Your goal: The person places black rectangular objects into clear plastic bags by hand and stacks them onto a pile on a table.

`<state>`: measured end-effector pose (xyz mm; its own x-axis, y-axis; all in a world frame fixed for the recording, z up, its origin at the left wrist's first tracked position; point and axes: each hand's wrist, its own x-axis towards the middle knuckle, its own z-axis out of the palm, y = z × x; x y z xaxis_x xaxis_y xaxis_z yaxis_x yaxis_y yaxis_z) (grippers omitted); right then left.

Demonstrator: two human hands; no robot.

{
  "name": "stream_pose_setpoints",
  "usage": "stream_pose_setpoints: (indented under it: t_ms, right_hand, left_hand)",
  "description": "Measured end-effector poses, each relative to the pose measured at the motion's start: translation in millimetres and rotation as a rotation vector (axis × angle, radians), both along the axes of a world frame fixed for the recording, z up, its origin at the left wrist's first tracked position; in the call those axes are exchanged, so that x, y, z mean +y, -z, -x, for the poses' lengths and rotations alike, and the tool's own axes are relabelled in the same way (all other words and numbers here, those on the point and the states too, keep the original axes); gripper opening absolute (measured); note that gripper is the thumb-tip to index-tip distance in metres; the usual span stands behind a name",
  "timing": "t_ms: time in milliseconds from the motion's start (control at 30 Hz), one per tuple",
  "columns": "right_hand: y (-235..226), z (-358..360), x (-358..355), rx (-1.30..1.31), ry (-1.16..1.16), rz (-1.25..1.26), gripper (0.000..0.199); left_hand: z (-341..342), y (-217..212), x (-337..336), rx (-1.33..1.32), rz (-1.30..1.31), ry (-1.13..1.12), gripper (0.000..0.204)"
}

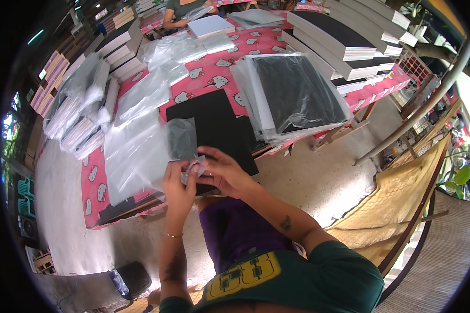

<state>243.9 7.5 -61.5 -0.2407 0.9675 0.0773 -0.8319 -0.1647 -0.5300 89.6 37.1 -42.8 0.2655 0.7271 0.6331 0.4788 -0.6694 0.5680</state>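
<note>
The person wears a dark green short-sleeved shirt (318, 276) with large yellow printed figures on the chest and purple shorts (235, 229). A thin gold bracelet (172, 236) circles the left wrist; dark tattoos mark both forearms.

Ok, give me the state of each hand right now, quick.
Left hand: closed, pinching the edge of a clear plastic bag.
Right hand: closed, fingers pinching the same bag edge, over the black sheet.
</note>
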Motion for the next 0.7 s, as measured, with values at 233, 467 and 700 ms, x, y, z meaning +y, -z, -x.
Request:
stream_pose_setpoints:
  t_ms: [233, 467, 700]
  right_hand:
    - [27, 29, -17, -0.181, 0.434, 0.3, 0.059]
    - [22, 13, -18, -0.129, 0.3, 0.207, 0.02]
    - [18, 16, -16, -0.227, 0.328, 0.155, 0.018]
  left_hand:
    - [-15, 19, 3, -0.156, 0.115, -0.139, 0.022]
    - [-22, 25, -10, -0.519, 0.346, 0.093, 0.032]
    - [-13, 28, -20, -0.163, 0.037, -0.067, 0.012]
